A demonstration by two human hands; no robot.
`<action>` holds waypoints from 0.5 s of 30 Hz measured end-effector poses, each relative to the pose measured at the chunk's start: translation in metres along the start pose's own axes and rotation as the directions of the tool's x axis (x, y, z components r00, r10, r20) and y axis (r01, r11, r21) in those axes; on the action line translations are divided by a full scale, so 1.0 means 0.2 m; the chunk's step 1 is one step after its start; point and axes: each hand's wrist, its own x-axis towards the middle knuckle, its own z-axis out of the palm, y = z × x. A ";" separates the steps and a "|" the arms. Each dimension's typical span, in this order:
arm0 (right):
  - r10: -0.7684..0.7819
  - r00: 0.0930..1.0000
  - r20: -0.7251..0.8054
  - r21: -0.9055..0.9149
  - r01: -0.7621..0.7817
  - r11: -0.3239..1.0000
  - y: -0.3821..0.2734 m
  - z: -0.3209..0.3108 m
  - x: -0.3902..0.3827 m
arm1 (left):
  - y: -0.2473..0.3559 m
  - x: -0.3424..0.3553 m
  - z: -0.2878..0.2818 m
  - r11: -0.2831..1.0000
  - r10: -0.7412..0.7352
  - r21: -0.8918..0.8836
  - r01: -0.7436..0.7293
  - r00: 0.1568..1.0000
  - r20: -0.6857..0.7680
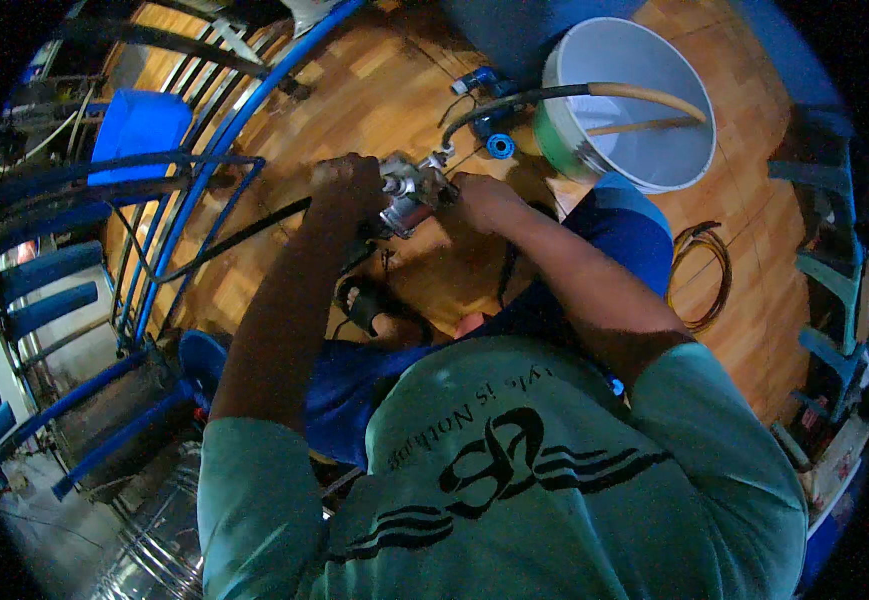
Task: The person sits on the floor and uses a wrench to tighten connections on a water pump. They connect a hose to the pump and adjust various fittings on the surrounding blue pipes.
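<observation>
A silvery metal pump-like body with fittings (404,192) is held up between my two hands, above the floor. My left hand (347,180) is closed round its left side, with the fingers curled. On the other side my right hand (482,203) is closed at the body's right edge; its fingertips are partly hidden. A small metal fitting (436,157) sticks out at the top of the body. From near it a hose (544,93), dark and then tan, runs into a white bucket (551,75). A black hose (254,225) reaches toward my left hand from the left.
Blue pipe fittings (499,146) lie on the wood-patterned floor by the bucket. A coiled hose (722,275) rests to the right. Blue metal racks (209,150) and a blue bin (141,130) stand at the left. Teal chair-like pieces (824,275) line the right side.
</observation>
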 end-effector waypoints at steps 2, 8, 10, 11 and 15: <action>-0.018 0.998 -0.065 -0.092 0.012 0.996 -0.01 -0.12 -0.12 | 0.08 0.11 0.10 0.999 0.016 0.026 -0.019 0.995 0.095; 0.070 0.989 -0.132 0.161 -0.048 0.986 0.16 -0.09 -0.06 | 0.25 0.31 0.18 0.993 -0.119 0.035 0.114 0.943 0.311; 0.005 0.990 -0.140 0.167 0.019 0.986 0.19 -0.10 -0.03 | 0.15 0.36 0.33 0.967 -0.254 0.111 0.230 0.896 0.364; -0.017 0.990 -0.138 0.148 0.037 0.988 0.19 -0.11 -0.05 | 0.18 0.38 0.28 0.969 -0.248 0.102 0.227 0.883 0.397; -0.058 0.993 -0.105 0.172 0.075 0.982 0.18 -0.10 0.00 | 0.22 0.35 0.05 0.969 -0.245 0.092 0.229 0.850 0.467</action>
